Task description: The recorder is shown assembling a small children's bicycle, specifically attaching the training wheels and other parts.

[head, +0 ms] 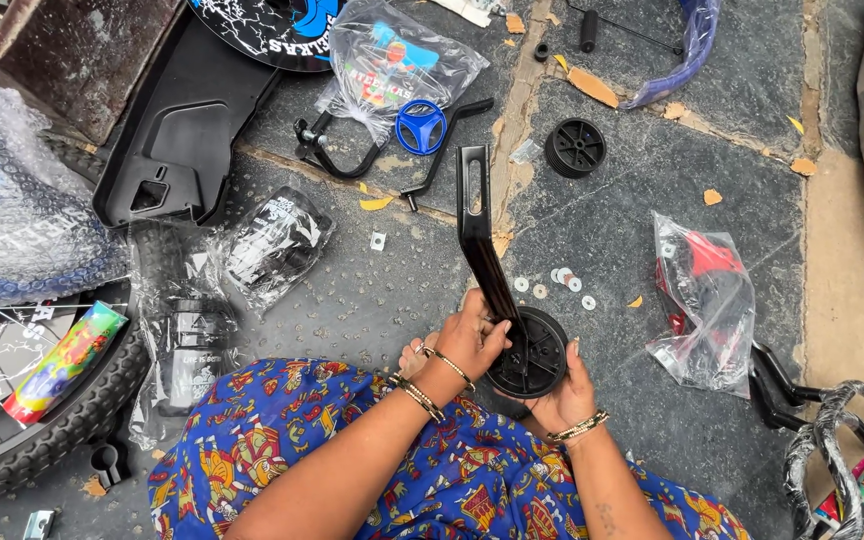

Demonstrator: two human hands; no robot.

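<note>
Left hand (472, 338) clamped on black bracket (480, 240), right hand (564, 395) cupping small wheel (529, 352) at lower centre — could slip, scattering washers (557, 282) nearby.

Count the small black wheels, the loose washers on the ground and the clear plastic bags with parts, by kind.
Small black wheels: 2, one held in the hands, one lying loose
Loose washers: 5
Clear plastic bags with parts: 4
Total: 11
</note>
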